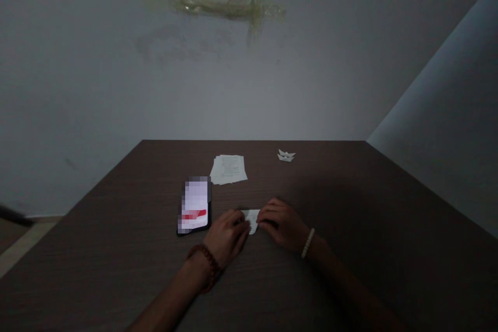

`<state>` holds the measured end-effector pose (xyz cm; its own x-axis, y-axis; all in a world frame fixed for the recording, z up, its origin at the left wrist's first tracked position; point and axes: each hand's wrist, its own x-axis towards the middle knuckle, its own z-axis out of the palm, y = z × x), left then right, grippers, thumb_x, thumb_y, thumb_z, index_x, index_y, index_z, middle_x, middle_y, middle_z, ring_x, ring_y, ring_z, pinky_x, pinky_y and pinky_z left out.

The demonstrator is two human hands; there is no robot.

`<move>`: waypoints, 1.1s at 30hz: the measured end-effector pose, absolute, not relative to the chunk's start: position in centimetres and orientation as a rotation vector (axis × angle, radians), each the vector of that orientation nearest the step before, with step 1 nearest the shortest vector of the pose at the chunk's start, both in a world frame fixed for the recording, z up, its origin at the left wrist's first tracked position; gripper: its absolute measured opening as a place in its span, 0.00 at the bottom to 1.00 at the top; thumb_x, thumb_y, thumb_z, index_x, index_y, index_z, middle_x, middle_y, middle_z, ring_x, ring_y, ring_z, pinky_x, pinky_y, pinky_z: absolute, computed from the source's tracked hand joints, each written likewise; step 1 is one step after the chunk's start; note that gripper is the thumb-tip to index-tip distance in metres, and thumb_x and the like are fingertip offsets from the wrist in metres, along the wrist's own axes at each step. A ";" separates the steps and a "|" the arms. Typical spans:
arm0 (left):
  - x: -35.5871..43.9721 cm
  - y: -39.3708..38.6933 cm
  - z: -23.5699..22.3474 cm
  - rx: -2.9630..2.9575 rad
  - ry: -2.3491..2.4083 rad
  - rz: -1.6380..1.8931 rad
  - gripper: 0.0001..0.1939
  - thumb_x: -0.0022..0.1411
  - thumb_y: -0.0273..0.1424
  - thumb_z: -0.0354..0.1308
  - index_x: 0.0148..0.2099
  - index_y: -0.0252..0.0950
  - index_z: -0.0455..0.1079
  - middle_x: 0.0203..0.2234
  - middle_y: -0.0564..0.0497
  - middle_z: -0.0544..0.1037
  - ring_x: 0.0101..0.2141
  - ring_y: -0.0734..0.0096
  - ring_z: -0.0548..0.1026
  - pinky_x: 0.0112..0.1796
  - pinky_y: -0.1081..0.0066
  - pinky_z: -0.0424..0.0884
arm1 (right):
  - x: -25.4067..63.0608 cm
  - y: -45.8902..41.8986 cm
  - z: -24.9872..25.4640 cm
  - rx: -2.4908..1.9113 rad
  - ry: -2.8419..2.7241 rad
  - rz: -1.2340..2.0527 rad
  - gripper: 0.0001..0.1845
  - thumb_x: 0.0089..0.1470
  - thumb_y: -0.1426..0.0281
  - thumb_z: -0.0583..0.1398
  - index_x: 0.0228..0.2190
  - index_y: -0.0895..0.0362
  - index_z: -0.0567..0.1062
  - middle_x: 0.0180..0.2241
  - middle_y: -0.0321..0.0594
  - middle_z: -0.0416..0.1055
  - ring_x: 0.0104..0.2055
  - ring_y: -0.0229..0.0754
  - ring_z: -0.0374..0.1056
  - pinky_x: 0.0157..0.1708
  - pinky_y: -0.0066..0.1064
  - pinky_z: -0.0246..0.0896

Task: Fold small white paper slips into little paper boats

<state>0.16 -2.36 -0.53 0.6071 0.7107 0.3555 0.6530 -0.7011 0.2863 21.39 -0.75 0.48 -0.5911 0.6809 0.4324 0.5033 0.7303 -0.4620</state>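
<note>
"One small piece of white paper (252, 221), then. Where is it?"

"On the dark wood-grain table (116, 238), near the middle, between the two hands. Only its central part shows, with faint marks on it; the fingers cover both sides."

"And the left hand (224, 236)?"

"At the paper's left side. Its fingers are curled and bunched together, with the thumb close by the edge. I cannot tell whether they pinch the paper or just press it down."

"The right hand (286, 226)?"

"It meets the right side, fingers bent and held close together, thumb below them. Pinching or pressing, I cannot tell there either."

"Anything on the wrists?"

"A reddish-brown bead bracelet (212, 263) on the left, a pale bead bracelet (308, 243) on the right."

"What lies around them?"

"Just left of the left hand, a smartphone (195, 203) lies with its screen lit, partly pixelated, a red band low on it. Beyond that is a loose stack of printed sheets (229, 169), the print too small to read. Farther right, near the back edge, sits folded white paper (286, 156), boat-shaped; whether one boat or two, I cannot tell."

"And behind?"

"A grey wall (97, 72), with shiny, yellowed tape (225, 9) stuck high up."
</note>
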 end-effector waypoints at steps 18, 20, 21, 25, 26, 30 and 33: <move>-0.6 -3.2 0.9 2.771 0.919 0.456 0.16 0.62 0.25 0.47 0.51 0.35 0.68 0.51 0.45 0.71 0.44 0.59 0.67 0.45 0.57 0.67 | 21.4 -0.7 0.2 -0.920 -2.284 0.459 0.03 0.56 0.75 0.59 0.32 0.58 0.74 0.33 0.40 0.74 0.38 0.42 0.64 0.41 0.34 0.60; -0.6 -3.2 1.1 2.766 0.915 0.437 0.16 0.62 0.25 0.47 0.50 0.35 0.67 0.51 0.45 0.71 0.43 0.59 0.67 0.45 0.57 0.67 | 21.6 -0.6 0.1 -0.906 -2.296 0.456 0.03 0.55 0.75 0.60 0.34 0.57 0.74 0.34 0.40 0.74 0.39 0.42 0.64 0.42 0.35 0.60; -0.6 -3.2 1.1 2.761 0.913 0.426 0.15 0.62 0.25 0.47 0.50 0.35 0.67 0.51 0.45 0.71 0.43 0.60 0.67 0.46 0.58 0.67 | 21.7 -0.5 0.0 -0.903 -2.304 0.452 0.04 0.54 0.74 0.60 0.35 0.57 0.75 0.36 0.40 0.74 0.40 0.43 0.64 0.42 0.35 0.60; -0.7 -3.3 1.0 2.734 0.921 0.440 0.15 0.61 0.25 0.48 0.49 0.35 0.67 0.51 0.46 0.72 0.44 0.60 0.67 0.46 0.60 0.68 | 21.9 -0.3 -0.3 -0.915 -2.324 0.446 0.05 0.53 0.73 0.62 0.35 0.55 0.75 0.39 0.41 0.73 0.42 0.44 0.63 0.44 0.37 0.60; -0.7 -3.3 1.0 2.731 0.920 0.454 0.15 0.61 0.25 0.48 0.49 0.35 0.68 0.50 0.46 0.72 0.44 0.61 0.68 0.46 0.60 0.69 | 21.9 -0.2 -0.3 -0.919 -2.330 0.449 0.05 0.53 0.73 0.62 0.35 0.55 0.75 0.39 0.41 0.72 0.42 0.44 0.63 0.44 0.37 0.60; -0.6 -3.4 1.0 2.748 0.903 0.481 0.15 0.61 0.25 0.48 0.48 0.35 0.69 0.48 0.45 0.73 0.44 0.62 0.69 0.47 0.61 0.69 | 21.7 -0.2 -0.2 -0.952 -2.346 0.444 0.02 0.53 0.73 0.62 0.32 0.55 0.75 0.39 0.40 0.71 0.43 0.43 0.63 0.45 0.37 0.59; -0.6 -3.3 1.2 2.760 0.903 0.471 0.13 0.61 0.26 0.47 0.46 0.35 0.70 0.48 0.45 0.73 0.44 0.62 0.69 0.47 0.61 0.70 | 21.5 -0.3 -0.1 -0.990 -2.343 0.422 0.02 0.53 0.73 0.62 0.31 0.55 0.74 0.41 0.40 0.69 0.44 0.43 0.62 0.45 0.37 0.58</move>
<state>-0.62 -3.35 1.16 0.7626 0.6020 0.2369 0.5385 -0.7936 0.2833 21.48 -0.26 -0.11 -0.5736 0.7315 0.3687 0.5567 0.6783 -0.4796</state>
